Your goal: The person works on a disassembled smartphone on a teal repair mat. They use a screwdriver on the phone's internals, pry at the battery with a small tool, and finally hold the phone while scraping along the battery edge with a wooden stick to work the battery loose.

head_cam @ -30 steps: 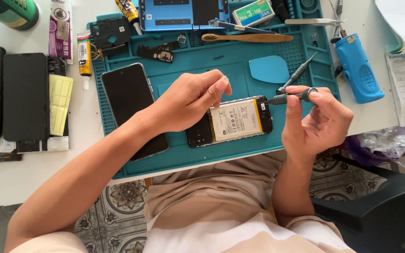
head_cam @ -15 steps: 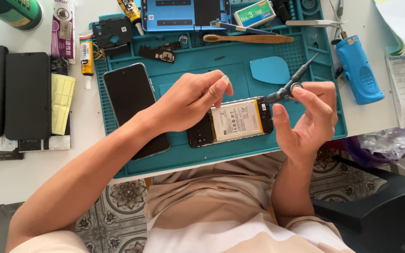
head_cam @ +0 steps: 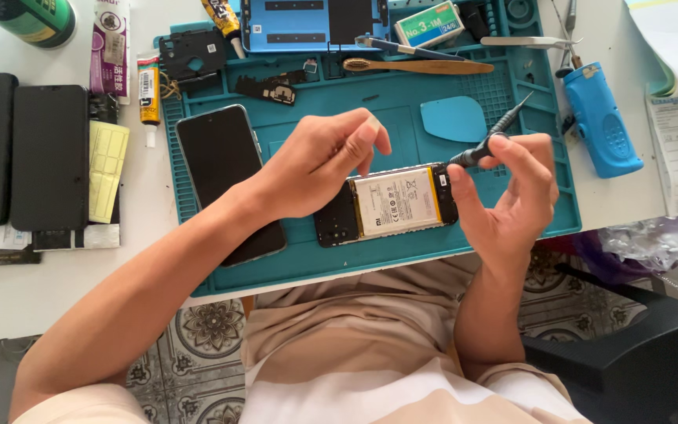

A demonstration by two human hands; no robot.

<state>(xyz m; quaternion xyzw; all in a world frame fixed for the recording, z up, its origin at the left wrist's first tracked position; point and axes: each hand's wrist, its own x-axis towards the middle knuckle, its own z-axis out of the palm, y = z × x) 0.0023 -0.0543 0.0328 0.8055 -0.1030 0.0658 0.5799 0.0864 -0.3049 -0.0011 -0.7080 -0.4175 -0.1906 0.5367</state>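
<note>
1. My right hand (head_cam: 512,196) pinches a slim dark screwdriver (head_cam: 490,141) between thumb and fingertips, the fingers closed round its grip, tip pointing up and away from the phone.
2. My left hand (head_cam: 319,169) is half curled and holds nothing; its fingers hover at the phone's left end. I cannot tell whether they touch it.
3. The phone (head_cam: 390,204) lies flat near the mat's front edge, back cover off, battery and dark frame exposed.
4. I judge it light and stiff but fragile inside; I would hold it by the frame edges, never press the battery.
5. It sits on a teal mat (head_cam: 370,263) on the tabletop (head_cam: 64,275).
6. Beside it lie a black screen (head_cam: 225,180) and a blue pick (head_cam: 453,118).
</note>
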